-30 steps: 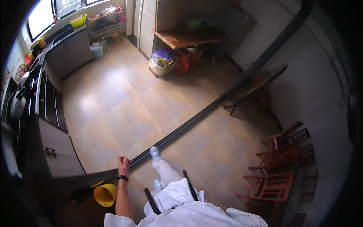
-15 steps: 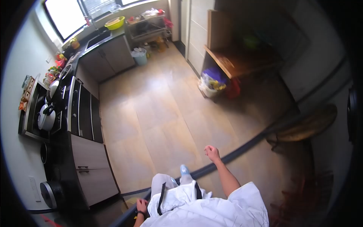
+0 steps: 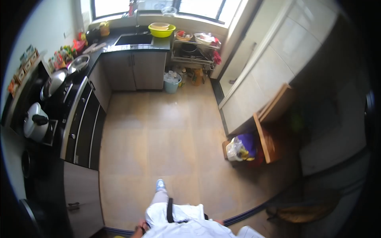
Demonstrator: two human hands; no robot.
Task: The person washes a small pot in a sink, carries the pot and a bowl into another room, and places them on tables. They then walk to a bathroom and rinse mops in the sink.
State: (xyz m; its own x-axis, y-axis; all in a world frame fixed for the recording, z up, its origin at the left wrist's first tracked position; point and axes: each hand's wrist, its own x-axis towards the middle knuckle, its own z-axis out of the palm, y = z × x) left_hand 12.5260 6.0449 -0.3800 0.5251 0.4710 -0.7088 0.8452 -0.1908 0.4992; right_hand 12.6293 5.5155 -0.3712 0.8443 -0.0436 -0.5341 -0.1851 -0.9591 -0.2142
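My left hand (image 3: 141, 227) hangs low at my left side, at the bottom edge of the view beside my white shirt (image 3: 186, 228). It is small and blurred, and its fingers do not show clearly. Only a sliver of my right hand (image 3: 217, 223) shows past the right side of the shirt, close to the dark floor track (image 3: 246, 214); its fingers are hidden. No object shows at either hand. One foot in a light blue shoe (image 3: 160, 185) is forward on the tiled floor (image 3: 170, 150).
Along the left run a stove with a white pressure cooker (image 3: 35, 123) and a wok lid (image 3: 55, 83). Ahead are a sink (image 3: 135, 39), a yellow-green basin (image 3: 162, 32), a metal rack (image 3: 192, 59) and a blue bin (image 3: 172, 85). A wooden shelf (image 3: 265, 139) and bagged bin (image 3: 238, 150) stand right.
I have stepped forward, and the view has turned right towards the sink wall. My right hand has swung down and back, mostly out of sight. My left hand is lower in the view.
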